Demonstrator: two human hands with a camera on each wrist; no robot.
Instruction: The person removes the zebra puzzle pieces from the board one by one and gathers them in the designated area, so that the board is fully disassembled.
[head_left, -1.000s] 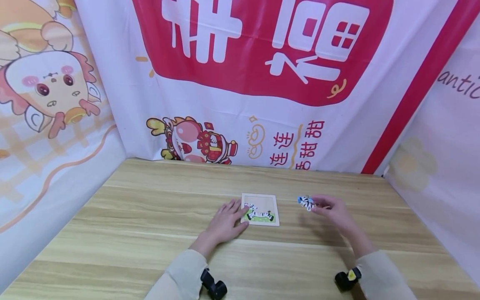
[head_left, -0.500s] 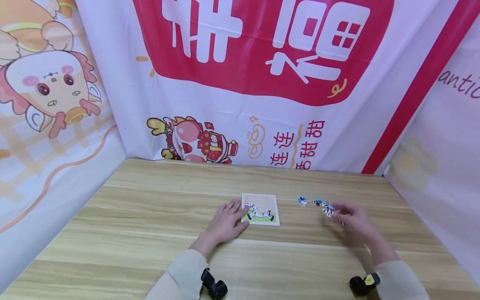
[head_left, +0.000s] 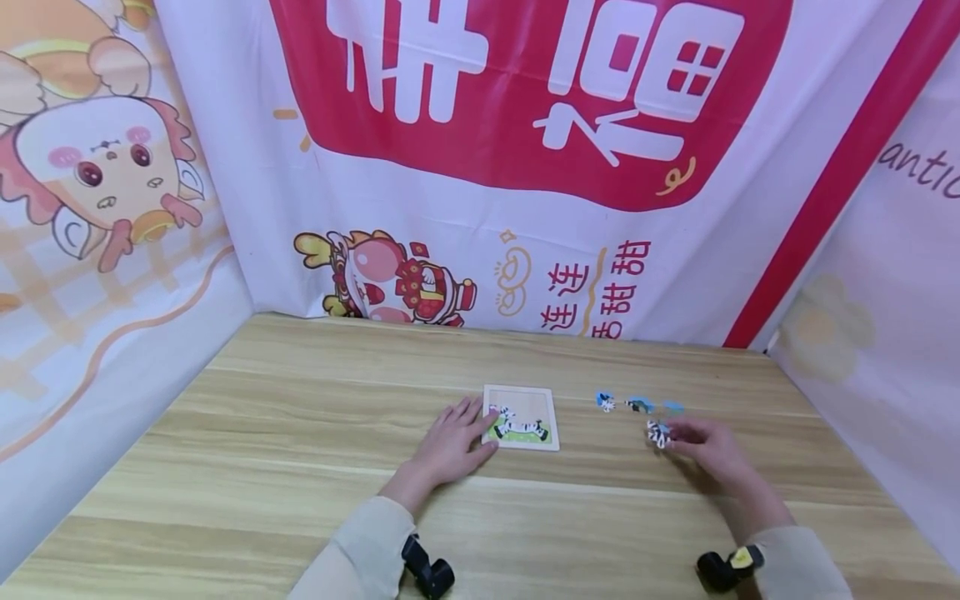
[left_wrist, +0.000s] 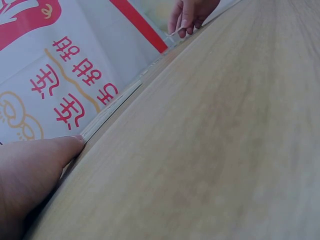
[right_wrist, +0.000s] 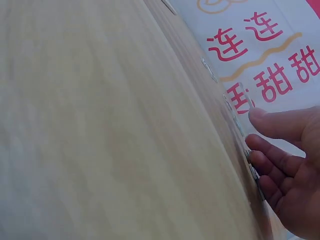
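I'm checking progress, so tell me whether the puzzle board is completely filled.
No, the puzzle board shows bare backing above the zebra body.

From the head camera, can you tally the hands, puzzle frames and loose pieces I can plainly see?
Hands: 2 (left hand, right hand)
Puzzle frame: 1
Loose pieces on the table: 3 (left one, middle one, right one)
Held piece: 1
Total: 7 in plain view; the right hand may hide more pieces
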